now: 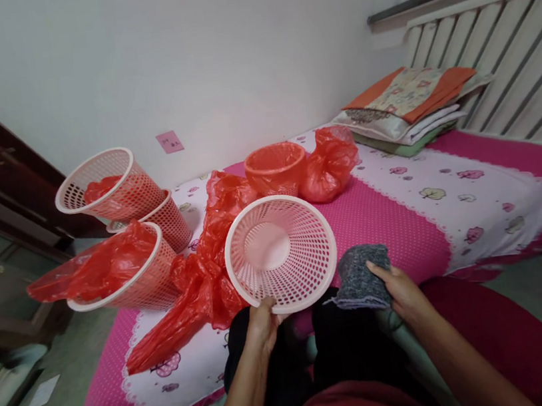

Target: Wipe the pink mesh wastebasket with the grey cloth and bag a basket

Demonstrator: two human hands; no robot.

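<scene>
My left hand [264, 325] grips the near rim of a pink plastic basket [307, 245] with perforated walls, its mouth tilted up toward me. In my right hand [404, 288] is a folded grey cloth [362, 274], pinched at its right edge just beside the basket. Crumpled red plastic bags [207, 286] lie against the basket's left side. Behind it stands another basket [275, 159] covered in red plastic, with a knotted red bag [324, 172] to its right.
More pink baskets [144, 180] are grouped at the left, one tipped basket [152, 273] with a red bag in it. Folded textiles [404, 110] are stacked at the back right of the pink bed [389, 220]. A radiator [506, 49] is on the right wall.
</scene>
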